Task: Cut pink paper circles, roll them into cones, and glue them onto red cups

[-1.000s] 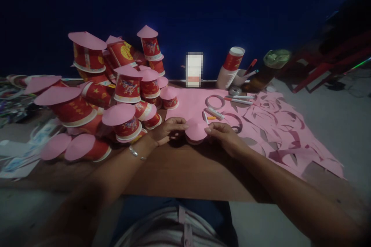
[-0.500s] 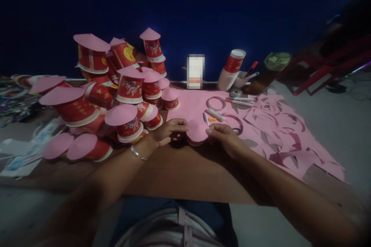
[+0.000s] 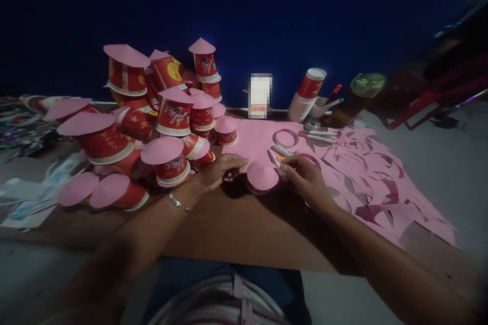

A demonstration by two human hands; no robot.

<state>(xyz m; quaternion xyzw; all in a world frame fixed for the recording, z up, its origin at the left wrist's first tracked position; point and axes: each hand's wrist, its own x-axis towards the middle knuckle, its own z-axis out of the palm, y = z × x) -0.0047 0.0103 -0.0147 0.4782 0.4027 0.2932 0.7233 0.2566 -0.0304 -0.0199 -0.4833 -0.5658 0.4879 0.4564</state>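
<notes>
A small red paper cup topped with a pink paper cone [image 3: 262, 176] stands on the brown table [image 3: 244, 228] between my hands. My left hand [image 3: 223, 168] rests just left of it. Its fingers are loosely stretched toward the cone and hold nothing. My right hand [image 3: 305, 178] lies to the right of the cone, on the pink paper sheet [image 3: 255, 137]. Its fingertips are pinched at the near end of a white marker [image 3: 274, 158].
A heap of red cups with pink cone lids [image 3: 168, 111] fills the table's left side. At the back stand a stack of plain cups [image 3: 305, 95], a tape roll [image 3: 285, 137], pens [image 3: 318, 135] and a bottle [image 3: 354, 96]. Pink paper offcuts [image 3: 377, 177] cover the right.
My right hand has let go of the cone's right edge and shifted right onto the white marker. My left hand has come slightly off the cone's left edge.
</notes>
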